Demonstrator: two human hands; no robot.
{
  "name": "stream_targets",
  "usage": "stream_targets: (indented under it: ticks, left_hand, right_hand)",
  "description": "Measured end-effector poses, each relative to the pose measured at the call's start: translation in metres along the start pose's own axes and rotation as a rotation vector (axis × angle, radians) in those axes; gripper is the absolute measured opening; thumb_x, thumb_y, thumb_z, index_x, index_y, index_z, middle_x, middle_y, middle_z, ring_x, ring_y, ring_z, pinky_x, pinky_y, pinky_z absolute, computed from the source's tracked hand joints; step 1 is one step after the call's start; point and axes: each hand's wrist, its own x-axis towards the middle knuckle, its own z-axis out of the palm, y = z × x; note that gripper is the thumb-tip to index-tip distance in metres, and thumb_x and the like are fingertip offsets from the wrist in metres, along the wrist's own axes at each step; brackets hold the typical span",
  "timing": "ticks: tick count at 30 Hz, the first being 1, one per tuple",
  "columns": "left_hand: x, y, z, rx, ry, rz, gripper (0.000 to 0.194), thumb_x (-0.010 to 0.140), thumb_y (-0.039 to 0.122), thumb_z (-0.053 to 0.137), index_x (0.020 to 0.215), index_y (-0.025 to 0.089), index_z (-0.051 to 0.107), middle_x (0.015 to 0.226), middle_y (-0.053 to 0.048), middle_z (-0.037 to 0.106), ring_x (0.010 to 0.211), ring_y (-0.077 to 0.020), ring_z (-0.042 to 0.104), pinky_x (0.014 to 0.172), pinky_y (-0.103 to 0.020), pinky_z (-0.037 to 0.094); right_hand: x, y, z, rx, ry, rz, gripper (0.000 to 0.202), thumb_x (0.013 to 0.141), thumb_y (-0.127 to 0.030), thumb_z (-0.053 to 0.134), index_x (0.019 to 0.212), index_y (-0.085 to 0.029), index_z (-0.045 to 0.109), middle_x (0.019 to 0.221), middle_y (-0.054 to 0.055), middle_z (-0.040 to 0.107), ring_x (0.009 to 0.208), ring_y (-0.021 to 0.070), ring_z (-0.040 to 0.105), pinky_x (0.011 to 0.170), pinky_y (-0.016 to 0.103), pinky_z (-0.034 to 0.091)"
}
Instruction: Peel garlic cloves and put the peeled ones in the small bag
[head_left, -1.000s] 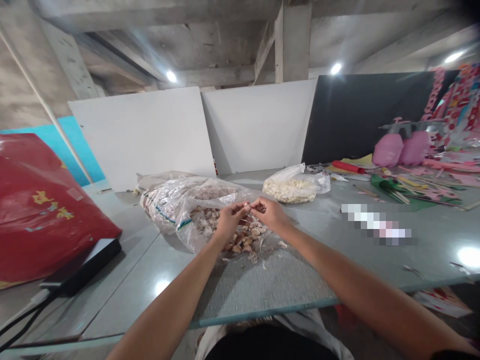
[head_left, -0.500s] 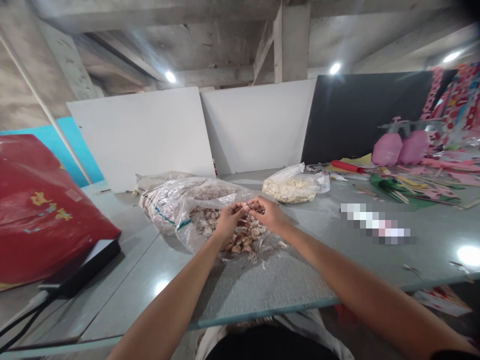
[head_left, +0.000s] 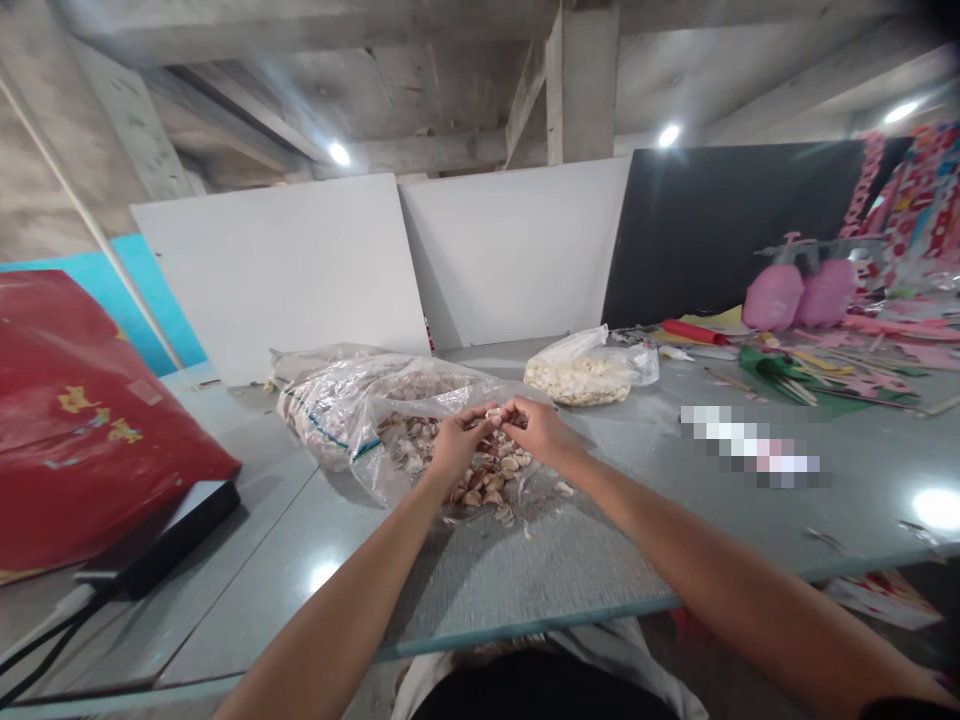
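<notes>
My left hand [head_left: 459,440] and my right hand [head_left: 534,427] meet with pinched fingertips around a small pale garlic clove [head_left: 493,413]. Below them, unpeeled garlic cloves [head_left: 491,482] and loose skins lie at the mouth of a large clear plastic bag [head_left: 330,400], partly hidden by my left hand. Behind my right hand, a smaller clear bag holds pale peeled cloves [head_left: 577,380].
A red bag [head_left: 97,430] and a black box with cables [head_left: 161,540] are at the left of the grey table [head_left: 525,590]. Pink spray bottles [head_left: 774,297], a red roll [head_left: 694,332] and paper scraps crowd the right. White and black boards stand behind.
My fingers have shifted slightly around the clove, which shows a little more. The camera view has moved very slightly.
</notes>
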Motion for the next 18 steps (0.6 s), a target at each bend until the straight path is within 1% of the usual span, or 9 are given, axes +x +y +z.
stream_targets:
  ticks: [4, 7, 9, 13, 18]
  left_hand:
    - [0.002, -0.001, 0.0, 0.008, 0.045, 0.044, 0.048, 0.06, 0.039, 0.072, 0.099, 0.012, 0.064, 0.067, -0.001, 0.064, 0.055, -0.0101, 0.057, 0.052, -0.024, 0.051]
    - [0.002, -0.001, -0.001, 0.042, 0.054, 0.084, 0.047, 0.059, 0.039, 0.072, 0.096, 0.012, 0.064, 0.064, 0.0, 0.063, 0.05, -0.0093, 0.056, 0.051, -0.023, 0.05]
    - [0.003, -0.001, -0.002, 0.065, 0.05, 0.115, 0.045, 0.058, 0.039, 0.073, 0.093, 0.012, 0.064, 0.062, 0.001, 0.063, 0.047, -0.0087, 0.054, 0.049, -0.023, 0.049]
    - [0.003, 0.0, -0.003, 0.121, 0.052, 0.163, 0.04, 0.058, 0.038, 0.073, 0.087, 0.012, 0.066, 0.063, 0.0, 0.063, 0.045, -0.0078, 0.053, 0.046, -0.021, 0.047]
    - [0.004, -0.002, -0.005, 0.186, 0.06, 0.166, 0.043, 0.059, 0.039, 0.071, 0.092, 0.012, 0.068, 0.068, -0.003, 0.066, 0.043, -0.0066, 0.051, 0.044, -0.019, 0.043]
  right_hand:
    - [-0.003, -0.002, 0.0, 0.147, -0.07, 0.059, 0.013, 0.079, -0.032, 0.049, 0.085, -0.02, 0.051, 0.074, 0.0, 0.061, 0.063, 0.0119, 0.059, 0.054, 0.022, 0.048]
    - [-0.003, 0.002, 0.001, 0.183, -0.056, 0.091, 0.02, 0.08, -0.034, 0.049, 0.096, -0.021, 0.049, 0.074, -0.001, 0.061, 0.057, 0.0111, 0.058, 0.047, 0.021, 0.048]
    - [-0.002, 0.005, 0.001, 0.159, -0.039, 0.103, 0.024, 0.08, -0.035, 0.05, 0.099, -0.021, 0.051, 0.074, -0.001, 0.061, 0.054, 0.0109, 0.057, 0.046, 0.021, 0.047]
    - [0.002, 0.009, 0.0, 0.079, -0.04, 0.078, 0.025, 0.08, -0.038, 0.05, 0.093, -0.019, 0.06, 0.077, 0.003, 0.065, 0.058, 0.0125, 0.059, 0.048, 0.021, 0.046]
    - [0.002, 0.007, -0.003, 0.006, -0.04, 0.045, 0.025, 0.081, -0.035, 0.047, 0.088, -0.017, 0.064, 0.065, 0.001, 0.063, 0.052, 0.0108, 0.056, 0.048, 0.02, 0.041]
